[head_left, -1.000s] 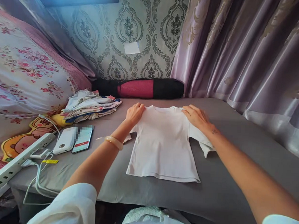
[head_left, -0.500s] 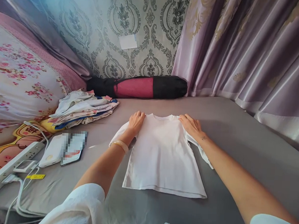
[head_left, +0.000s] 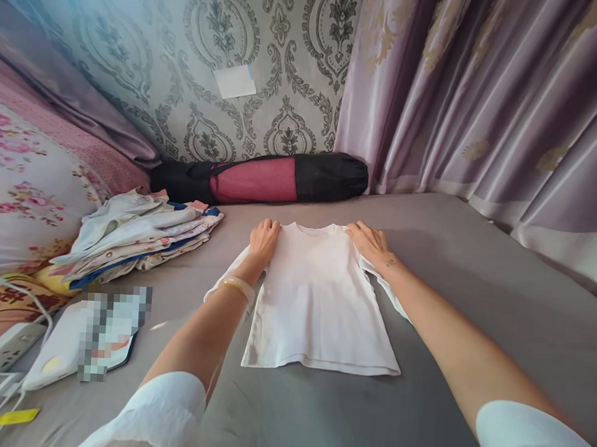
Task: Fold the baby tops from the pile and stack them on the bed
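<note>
A small white long-sleeved shirt [head_left: 319,298] lies spread on the grey bed sheet, its neckline away from me and its hem towards me. My left hand [head_left: 264,240] has its fingers curled over the left shoulder seam, gripping the cloth. At the opposite shoulder, my right hand [head_left: 370,242] pinches the fabric beside the neckline. Both sleeves run out at the sides, partly hidden under my forearms. Slight creases cross the middle of the shirt, and the hem is a little wavy.
To the left is a pile of folded clothes [head_left: 142,235]. Nearer me lie a phone [head_left: 121,354], a white power bank [head_left: 62,344] and a power strip [head_left: 9,352] with cables. A black and pink rolled bag [head_left: 255,180] rests against the wall, by purple curtains [head_left: 435,90].
My view has turned, so surrounding things sit further left in the picture. Both hands keep their hold on the shirt's shoulders, and the cloth shows a few more creases.
</note>
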{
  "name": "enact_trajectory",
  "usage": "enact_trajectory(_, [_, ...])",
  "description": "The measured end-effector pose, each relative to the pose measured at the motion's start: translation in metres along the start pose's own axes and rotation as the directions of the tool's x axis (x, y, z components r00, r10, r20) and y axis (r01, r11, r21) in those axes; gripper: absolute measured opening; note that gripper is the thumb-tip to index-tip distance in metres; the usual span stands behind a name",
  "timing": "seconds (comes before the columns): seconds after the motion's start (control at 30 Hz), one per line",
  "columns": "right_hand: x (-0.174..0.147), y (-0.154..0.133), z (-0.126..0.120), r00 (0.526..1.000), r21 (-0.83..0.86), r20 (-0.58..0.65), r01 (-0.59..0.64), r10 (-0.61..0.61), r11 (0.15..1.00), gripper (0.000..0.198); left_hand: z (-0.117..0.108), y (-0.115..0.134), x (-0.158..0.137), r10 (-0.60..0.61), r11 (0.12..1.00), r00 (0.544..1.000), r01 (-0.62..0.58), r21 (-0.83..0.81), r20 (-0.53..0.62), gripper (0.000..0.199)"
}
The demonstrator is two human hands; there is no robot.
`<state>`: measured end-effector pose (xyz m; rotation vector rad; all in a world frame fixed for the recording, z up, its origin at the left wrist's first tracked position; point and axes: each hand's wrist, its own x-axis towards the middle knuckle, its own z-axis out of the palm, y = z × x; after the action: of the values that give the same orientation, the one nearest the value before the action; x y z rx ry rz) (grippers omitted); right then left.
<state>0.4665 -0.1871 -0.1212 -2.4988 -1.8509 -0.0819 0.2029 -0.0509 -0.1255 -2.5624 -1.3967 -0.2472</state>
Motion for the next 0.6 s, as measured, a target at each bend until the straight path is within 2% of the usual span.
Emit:
enact_trajectory(0.2, [0.001,0.002,0.015,1.000,0.017,0.029,0.005,-0.006,1.000,0.041,0.017,0.003,-0.001,-0.002,0.999,0.990,0.009,-0.047,0.139,0.035])
enact_trajectory(0.33, [-0.001,0.005,0.014,0.999,0.111,0.029,-0.028,0.025,0.993,0.039,0.016,-0.006,0.002,-0.097,0.978,0.970,0.134,-0.158,0.224,0.034])
enact_trajectory(0.47, [-0.006,0.017,0.007,0.995,0.259,0.049,-0.095,0.085,0.961,0.041,0.007,-0.032,-0.002,-0.161,0.900,0.940,0.265,-0.347,0.301,0.037])
enact_trajectory(0.57, [-0.016,0.036,-0.001,0.986,0.380,0.128,-0.150,0.109,0.913,0.045,0.000,-0.059,-0.011,-0.150,0.827,0.928,0.307,-0.470,0.342,0.040])
enact_trajectory(0.6, [-0.022,0.043,-0.004,0.977,0.435,0.172,-0.192,0.128,0.880,0.046,-0.002,-0.068,-0.015,-0.166,0.782,0.908,0.358,-0.511,0.384,0.041])
